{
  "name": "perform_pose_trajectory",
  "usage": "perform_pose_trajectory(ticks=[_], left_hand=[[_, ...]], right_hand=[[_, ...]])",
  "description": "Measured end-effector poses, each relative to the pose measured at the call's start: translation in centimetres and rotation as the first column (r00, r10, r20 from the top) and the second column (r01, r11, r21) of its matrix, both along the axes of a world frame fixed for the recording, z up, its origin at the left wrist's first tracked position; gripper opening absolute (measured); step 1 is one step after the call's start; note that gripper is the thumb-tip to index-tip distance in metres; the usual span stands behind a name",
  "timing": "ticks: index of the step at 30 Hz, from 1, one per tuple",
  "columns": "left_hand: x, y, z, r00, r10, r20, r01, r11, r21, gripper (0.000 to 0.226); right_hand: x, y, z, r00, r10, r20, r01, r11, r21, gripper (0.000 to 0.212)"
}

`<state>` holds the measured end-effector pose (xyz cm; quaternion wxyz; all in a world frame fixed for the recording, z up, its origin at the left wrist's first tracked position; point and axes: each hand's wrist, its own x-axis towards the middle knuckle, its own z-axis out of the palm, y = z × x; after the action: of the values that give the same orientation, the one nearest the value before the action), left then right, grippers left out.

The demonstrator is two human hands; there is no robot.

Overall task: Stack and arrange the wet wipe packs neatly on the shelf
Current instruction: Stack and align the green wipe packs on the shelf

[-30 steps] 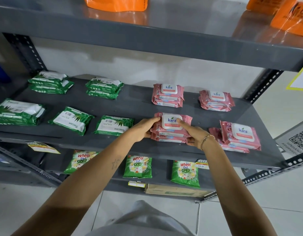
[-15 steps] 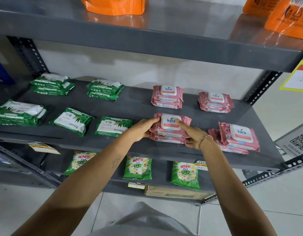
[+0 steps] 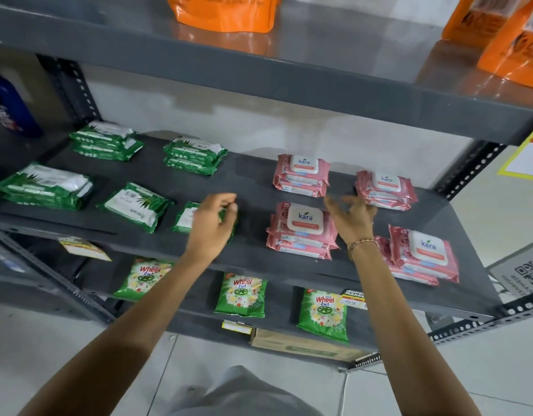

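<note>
Presently my left hand (image 3: 212, 226) and right hand (image 3: 350, 219) hover empty, fingers loosely spread, either side of the front pink stack (image 3: 301, 232) on the middle shelf (image 3: 253, 253). I judge the neighbouring pink stack (image 3: 421, 256), skewed near the edge, liable to slide if brushed.

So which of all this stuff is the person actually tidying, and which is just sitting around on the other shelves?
Part of the job:
- pink Kara wipe stacks
- green wipe packs
- the middle shelf they lie on
- left hand and right hand, both open, holding nothing

Just lying about:
- orange bags on the shelf above
- Wheel detergent packets below
- cardboard box
- blue bottle
</note>
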<state>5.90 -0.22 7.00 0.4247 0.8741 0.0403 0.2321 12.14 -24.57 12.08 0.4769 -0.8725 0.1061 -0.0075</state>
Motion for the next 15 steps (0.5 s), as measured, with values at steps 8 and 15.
perform_pose_trajectory(ticks=[8,15], left_hand=[[-8.9,18.1,-8.1,0.919,0.360,-0.160,-0.285,0.888,0.361,0.048],[-10.2,28.1,-10.5,0.921,0.216,-0.325,0.087,0.699,0.710,0.064]], right_hand=[[-3.3,14.5,-2.3,0.843,0.467,0.267,-0.432,0.884,-0.179,0.031],[-2.1,22.1,-7.2,0.740,0.604,-0.296,-0.651,0.533,-0.541,0.091]])
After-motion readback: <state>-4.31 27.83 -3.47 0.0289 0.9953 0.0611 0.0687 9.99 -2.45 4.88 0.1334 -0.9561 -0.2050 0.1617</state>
